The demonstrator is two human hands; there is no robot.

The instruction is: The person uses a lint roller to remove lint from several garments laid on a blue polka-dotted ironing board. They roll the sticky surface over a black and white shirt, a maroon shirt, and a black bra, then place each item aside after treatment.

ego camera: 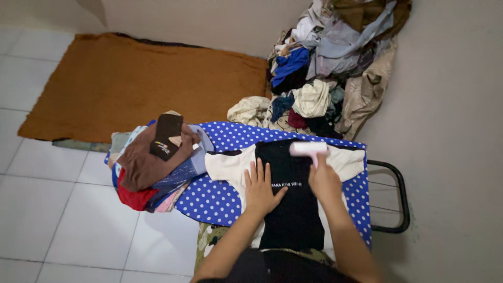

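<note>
A black and cream shirt (pixel 293 209) lies flat on a blue ironing board with white dots (pixel 220 196). My left hand (pixel 260 187) rests flat on the shirt's black panel, fingers spread. My right hand (pixel 324 181) grips the pink handle of a white lint roller (pixel 308 148), whose head lies across the top of the black panel near the collar.
A stack of folded clothes (pixel 154 165) sits on the board's left end, brown pieces on top. A big heap of loose laundry (pixel 325 68) leans against the wall behind. An orange-brown rug (pixel 131 84) covers the tiled floor at the left. The board's black metal rest (pixel 390 199) sticks out to the right.
</note>
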